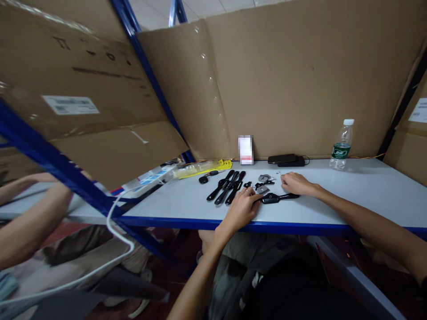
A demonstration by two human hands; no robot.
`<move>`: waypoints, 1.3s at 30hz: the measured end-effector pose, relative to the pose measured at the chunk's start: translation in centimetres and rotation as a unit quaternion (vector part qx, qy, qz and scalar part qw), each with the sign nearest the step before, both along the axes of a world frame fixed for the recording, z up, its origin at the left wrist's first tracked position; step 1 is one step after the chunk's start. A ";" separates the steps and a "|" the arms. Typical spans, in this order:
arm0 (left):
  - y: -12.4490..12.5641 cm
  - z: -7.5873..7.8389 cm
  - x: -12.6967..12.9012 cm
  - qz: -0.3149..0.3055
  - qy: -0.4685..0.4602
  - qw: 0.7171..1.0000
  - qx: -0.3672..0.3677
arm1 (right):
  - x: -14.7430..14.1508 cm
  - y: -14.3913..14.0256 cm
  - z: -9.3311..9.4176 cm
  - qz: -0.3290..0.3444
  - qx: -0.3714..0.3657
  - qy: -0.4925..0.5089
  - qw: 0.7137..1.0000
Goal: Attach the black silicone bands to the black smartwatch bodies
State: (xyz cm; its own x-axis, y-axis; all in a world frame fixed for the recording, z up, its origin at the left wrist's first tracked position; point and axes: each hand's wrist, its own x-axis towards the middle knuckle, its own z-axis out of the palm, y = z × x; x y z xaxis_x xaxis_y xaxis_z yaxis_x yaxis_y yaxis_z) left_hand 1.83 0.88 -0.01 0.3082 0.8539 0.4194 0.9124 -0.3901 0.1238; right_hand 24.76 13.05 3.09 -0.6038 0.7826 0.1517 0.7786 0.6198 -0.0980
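On the grey tabletop near the front edge lies a black spokeshave body (271, 198), its left handle hidden under my left hand (245, 206), whose fingers are curled over it. My right hand (295, 183) rests on the table just behind the spokeshave's right handle. Its fingers are closed together, and whatever is in them is hidden. Tiny metal pieces (279, 172) lie by its fingertips. Between my hands are grey slotted blades (263, 189) and small black cap parts (262, 184). To the left, several more black spokeshave bodies (223, 189) lie side by side.
Behind are a car key (204, 179), a yellow-edged plastic bag (207, 170), a blurred upright card (246, 150), black power banks (283, 159) and a water bottle (340, 146). Cardboard (300, 80) walls the back. Past the blue post (83, 178) at left is another person's arm (36, 226).
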 end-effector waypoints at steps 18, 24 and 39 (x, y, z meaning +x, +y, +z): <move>0.1 0.0 -0.1 -0.001 0.001 1.000 -0.001 | -0.5 0.2 -0.3 0.076 -0.054 0.132 0.987; 0.2 -0.1 -0.2 -0.003 0.004 1.000 -0.004 | -1.0 0.3 0.0 0.077 -0.089 0.183 0.976; 0.1 0.0 0.0 0.001 0.002 1.000 0.001 | -0.9 0.4 -1.2 0.154 0.030 0.105 0.982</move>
State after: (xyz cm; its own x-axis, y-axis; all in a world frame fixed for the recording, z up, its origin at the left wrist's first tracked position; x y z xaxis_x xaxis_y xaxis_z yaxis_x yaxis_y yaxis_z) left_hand 1.80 1.01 0.01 0.3070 0.8539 0.4203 0.9140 -0.3877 0.1200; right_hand 23.89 13.48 1.90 -0.7606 0.5541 0.3383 0.5210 0.8319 -0.1913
